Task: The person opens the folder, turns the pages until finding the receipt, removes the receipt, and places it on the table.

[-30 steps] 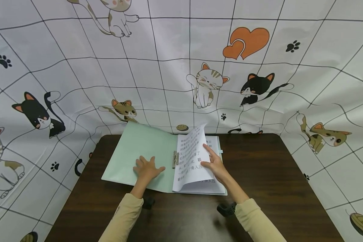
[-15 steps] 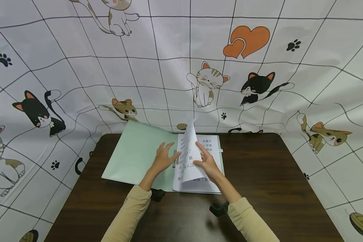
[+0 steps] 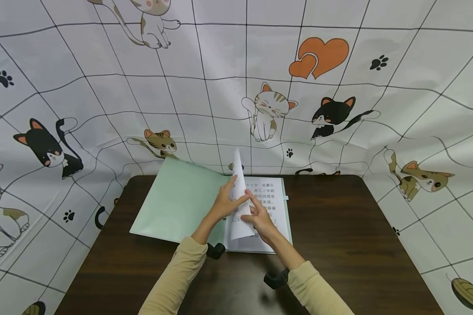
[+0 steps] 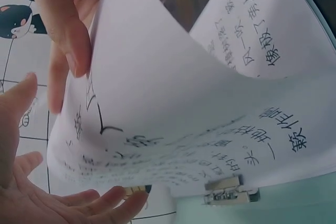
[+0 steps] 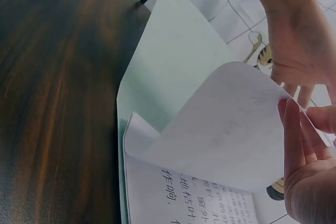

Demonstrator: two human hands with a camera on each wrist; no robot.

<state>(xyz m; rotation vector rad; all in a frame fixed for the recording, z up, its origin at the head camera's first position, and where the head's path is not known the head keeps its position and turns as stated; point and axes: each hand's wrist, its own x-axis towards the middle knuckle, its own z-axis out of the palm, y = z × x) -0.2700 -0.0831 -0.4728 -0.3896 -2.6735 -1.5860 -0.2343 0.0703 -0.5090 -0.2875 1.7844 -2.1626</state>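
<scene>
A light green folder (image 3: 177, 201) lies spread open on the table, with a stack of printed pages (image 3: 266, 190) on its right half. My right hand (image 3: 261, 221) pinches the free edge of a lifted sheet (image 3: 240, 218) between thumb and fingers, and the sheet stands curved up over the stack. Fingers spread, my left hand (image 4: 26, 182) is close beside that sheet on the folder-cover side, thumb apart from the other fingers. At the folder's spine a metal clip (image 4: 228, 190) shows in the left wrist view; in the head view my left hand hides most of it.
The dark wooden table (image 3: 339, 236) extends around the folder. Behind it hangs a white gridded cloth (image 3: 205, 96) printed with cats. A small tab (image 3: 286, 197) sticks out from the folder's right edge. Black devices (image 3: 276, 279) are worn at both wrists.
My left hand has lifted off the green cover and moved right to the sheet. My right hand has carried the sheet leftward, so it stands more upright and more of the page beneath shows.
</scene>
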